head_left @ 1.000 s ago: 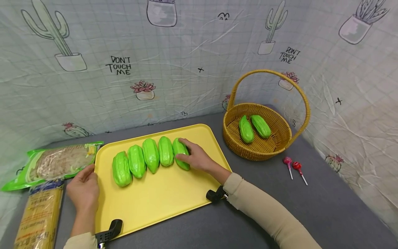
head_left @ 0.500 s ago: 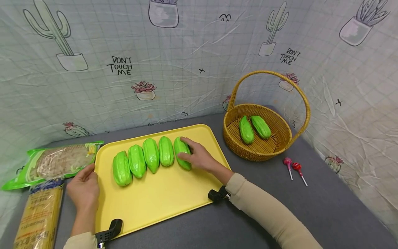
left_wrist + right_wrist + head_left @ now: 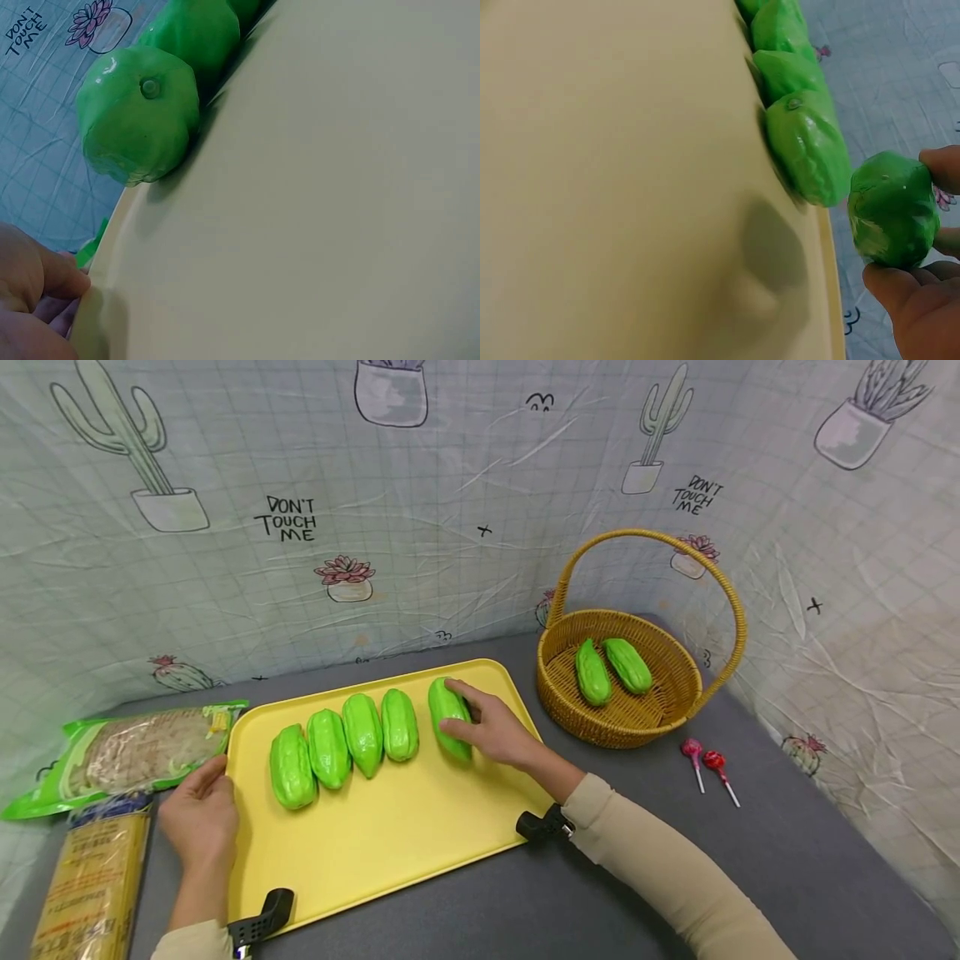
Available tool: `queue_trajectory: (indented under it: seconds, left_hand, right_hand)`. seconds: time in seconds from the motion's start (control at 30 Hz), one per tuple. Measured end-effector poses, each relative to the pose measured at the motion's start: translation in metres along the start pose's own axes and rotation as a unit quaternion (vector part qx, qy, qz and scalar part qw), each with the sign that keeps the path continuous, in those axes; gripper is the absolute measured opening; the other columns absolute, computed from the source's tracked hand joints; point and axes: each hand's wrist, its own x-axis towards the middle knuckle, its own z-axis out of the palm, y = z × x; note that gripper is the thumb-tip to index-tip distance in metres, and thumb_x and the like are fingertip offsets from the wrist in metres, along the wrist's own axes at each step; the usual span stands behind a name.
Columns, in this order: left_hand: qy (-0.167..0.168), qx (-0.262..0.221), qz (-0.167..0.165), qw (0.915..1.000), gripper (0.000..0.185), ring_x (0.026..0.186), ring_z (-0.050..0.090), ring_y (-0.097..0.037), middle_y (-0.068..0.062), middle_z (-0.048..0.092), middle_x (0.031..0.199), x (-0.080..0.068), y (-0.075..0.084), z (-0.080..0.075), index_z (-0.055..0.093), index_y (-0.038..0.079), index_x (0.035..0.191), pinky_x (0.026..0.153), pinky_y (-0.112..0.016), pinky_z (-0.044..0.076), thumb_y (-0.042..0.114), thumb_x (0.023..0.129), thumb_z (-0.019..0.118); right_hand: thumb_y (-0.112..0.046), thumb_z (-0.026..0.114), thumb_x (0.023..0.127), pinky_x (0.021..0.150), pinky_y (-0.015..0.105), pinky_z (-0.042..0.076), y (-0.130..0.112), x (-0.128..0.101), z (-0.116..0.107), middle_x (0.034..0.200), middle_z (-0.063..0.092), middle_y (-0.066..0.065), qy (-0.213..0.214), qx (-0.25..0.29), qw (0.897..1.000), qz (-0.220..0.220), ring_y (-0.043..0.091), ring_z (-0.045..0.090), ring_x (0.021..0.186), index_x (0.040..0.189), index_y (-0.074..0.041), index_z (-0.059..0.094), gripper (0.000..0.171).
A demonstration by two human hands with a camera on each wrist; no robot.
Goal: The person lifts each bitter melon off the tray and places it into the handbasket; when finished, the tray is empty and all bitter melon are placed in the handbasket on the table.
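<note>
My right hand [image 3: 497, 731] holds a ridged green gourd [image 3: 448, 717] between thumb and fingers over the right part of the yellow tray [image 3: 375, 843]. In the right wrist view this gourd [image 3: 891, 210] is raised off the tray, its shadow apart from it. Several like gourds [image 3: 363, 735] lie side by side in a row on the tray, left of the held one. My left hand [image 3: 201, 817] grips the tray's left rim; in the left wrist view a fingertip of the left hand [image 3: 34, 292] meets the rim [image 3: 94, 300], and the other fingers are partly hidden.
Right of the tray stands a wicker basket [image 3: 570, 714] with a tall handle and two green gourds [image 3: 627, 666] inside. Two lollipops [image 3: 715, 762] lie before it. A green-edged bag [image 3: 150, 747] and a yellow packet [image 3: 93, 881] lie left of the tray. A printed cloth [image 3: 450, 485] hangs behind.
My right hand has lifted the gourd from the end of the row and moved it right and slightly away, widening the gap to its neighbour. The left hand stays at the rim.
</note>
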Motion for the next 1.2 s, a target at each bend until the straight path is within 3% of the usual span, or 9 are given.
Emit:
queue_trajectory:
  seconds: [0.17,0.53,0.83,1.2]
  left_hand:
    - [0.003,0.000,0.000,1.0000,0.037,0.092,0.054,0.014,-0.001,0.069,0.132,-0.001,-0.001,0.000,0.067,0.008,0.135,0.079,-0.002,0.043,0.012,0.102,0.051]
    - [-0.007,0.012,-0.004,0.9999,0.039,0.100,0.057,0.010,-0.013,0.062,0.143,0.001,0.000,0.000,0.065,0.010,0.139,0.087,-0.008,0.047,0.015,0.104,0.050]
    - [0.000,0.003,-0.002,1.0000,0.037,0.096,0.056,0.013,-0.004,0.067,0.135,0.001,0.000,0.000,0.067,0.008,0.136,0.084,-0.006,0.046,0.012,0.102,0.051]
    - [-0.001,0.007,0.004,1.0000,0.038,0.099,0.058,0.012,-0.015,0.063,0.141,0.003,-0.002,0.002,0.066,0.008,0.137,0.085,-0.007,0.047,0.013,0.103,0.051]
  right_hand:
    - [-0.019,0.062,0.102,0.109,0.043,0.051,-0.006,-0.003,-0.010,0.164,0.034,0.016,-0.006,0.015,1.000,-0.015,0.031,0.051,0.140,0.162,-0.009,0.028,0.069]
    - [-0.022,0.062,0.103,0.106,0.043,0.055,-0.016,-0.011,-0.042,0.158,0.042,0.016,0.022,0.029,0.999,-0.009,0.031,0.055,0.137,0.163,-0.015,0.026,0.070]
    - [-0.021,0.061,0.104,0.110,0.048,0.051,-0.012,-0.016,-0.074,0.162,0.039,0.013,0.056,0.034,0.998,-0.002,0.031,0.051,0.141,0.163,-0.016,0.024,0.070]
    - [-0.025,0.060,0.104,0.113,0.052,0.047,-0.001,-0.026,-0.109,0.165,0.035,0.011,0.108,0.002,0.994,0.018,0.033,0.046,0.145,0.164,-0.018,0.024,0.070]
